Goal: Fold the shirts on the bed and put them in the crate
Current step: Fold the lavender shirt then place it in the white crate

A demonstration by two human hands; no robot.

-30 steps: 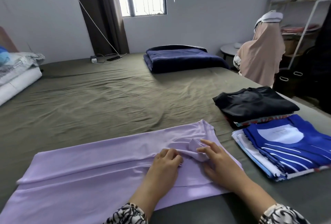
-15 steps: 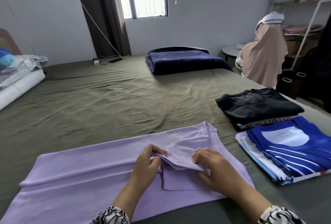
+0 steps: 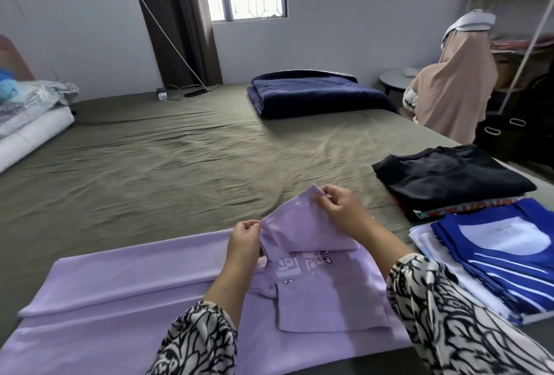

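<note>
**Sleeve lifted, both hands pinching**

Right hand (image 3: 340,209) pinches the raised corner of the lilac shirt (image 3: 126,281) between thumb and fingertips. Left hand (image 3: 243,239) pinches the same flap lower down, at its near edge. Flap stands tilted off the shirt; a white print shows beneath it.

Shirt lies flat along the near edge of the bed (image 3: 168,164), long sides already turned in.

Judgement: fabric thin, light, limp, likely a bit slick. It will sag between grips, so hold at hems and corners, hands spread, and smooth after laying down.

Right of the shirt: folded blue shirt (image 3: 494,242) on white ones, black shirt (image 3: 449,173) beyond it.

No crate visible. Shirt's near-left end is cut off; the patterned sleeves (image 3: 449,314) hide the shirt's near-right corner.
</note>
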